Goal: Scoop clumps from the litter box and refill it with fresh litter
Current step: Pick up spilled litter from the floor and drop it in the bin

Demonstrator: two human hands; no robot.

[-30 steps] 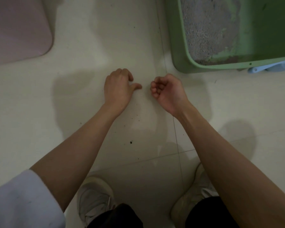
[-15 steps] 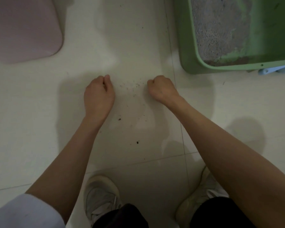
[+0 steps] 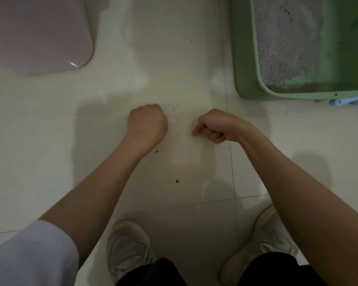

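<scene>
Both fists low over the floor, spilled grit between them; box far right.

Near: two shoes (image 3: 130,248). Left hand (image 3: 146,122) fingers curled into a fist, contents hidden; right hand (image 3: 213,125) fingers curled, one fingertip toward the floor (image 3: 50,141), whether pinching grit I cannot tell. Risk (judgement): knuckles sweeping the scattered litter grains (image 3: 175,109) wider, or shoes treading them. Far: litter box (image 3: 244,58), litter thin; blue scoop handle (image 3: 343,101) beside it; pink mat (image 3: 33,34). No legible writing.
</scene>
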